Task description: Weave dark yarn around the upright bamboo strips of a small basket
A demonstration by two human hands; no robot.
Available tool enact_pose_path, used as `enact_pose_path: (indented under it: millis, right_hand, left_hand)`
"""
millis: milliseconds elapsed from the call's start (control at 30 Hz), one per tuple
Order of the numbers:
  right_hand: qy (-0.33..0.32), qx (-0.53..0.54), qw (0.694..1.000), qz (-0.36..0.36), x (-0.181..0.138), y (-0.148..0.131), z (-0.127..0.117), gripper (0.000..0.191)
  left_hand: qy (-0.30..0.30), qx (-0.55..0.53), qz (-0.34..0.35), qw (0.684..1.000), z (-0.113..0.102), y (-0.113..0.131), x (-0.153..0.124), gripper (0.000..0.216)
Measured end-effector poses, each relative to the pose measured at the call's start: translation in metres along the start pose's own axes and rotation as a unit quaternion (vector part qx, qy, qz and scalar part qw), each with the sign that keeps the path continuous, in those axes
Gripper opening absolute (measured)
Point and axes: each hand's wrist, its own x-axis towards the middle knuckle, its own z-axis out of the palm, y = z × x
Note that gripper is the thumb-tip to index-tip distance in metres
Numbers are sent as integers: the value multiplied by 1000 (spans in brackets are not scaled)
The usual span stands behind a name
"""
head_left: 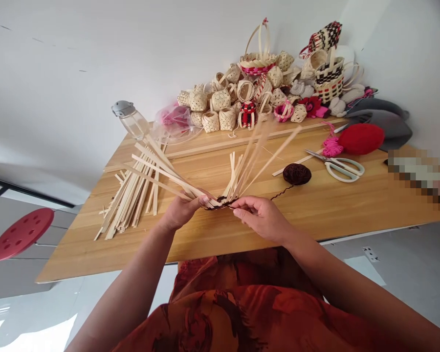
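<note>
My left hand [185, 209] grips the left side of a partly woven basket [220, 201], thumb on top. Pale flat strips fan upward and outward from its base, and dark brown yarn is laced around them. At the basket's right edge my right hand [258, 215] pinches the dark yarn between thumb and fingers. That yarn runs on to a dark brown yarn ball [297, 174] lying to the right on the table. The underside of the basket is hidden by my hands.
Loose strips [132, 195] lie in a pile on the left of the wooden table [190, 244]. Scissors [341, 166] and a red yarn ball [363, 139] are at right. Small woven baskets [220, 100] crowd the back. A bottle [130, 120] stands back left, with a red stool [22, 234] beyond.
</note>
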Motion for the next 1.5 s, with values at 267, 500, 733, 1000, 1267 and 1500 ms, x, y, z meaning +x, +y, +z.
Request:
enact_pose_path:
  millis: [267,500,733,1000,1267,1500]
  right_hand:
    - [17,79,997,2,-6,-10,14,20]
    - [27,187,981,-52,-13,-25,24,22]
    - [65,205,973,-79,-16,-34,27,42]
    - [42,192,980,-44,-12,-37,25,34]
    - [28,208,978,23,-5,-42,10,24]
    - [18,206,977,46,-4,-35,5,27]
  left_hand:
    - [37,-78,27,996,-10,-18,-9,33]
    - [52,-194,40,979,-14,-7,-17,27]
    - [61,-254,17,965,-13,-6,-23,30]
    - [59,-282,0,958,-9,3,-22,37]
    - [62,-287,-34,955,-2,12,-19,40]
    - [64,-319,-46,945,3,16,-17,39]
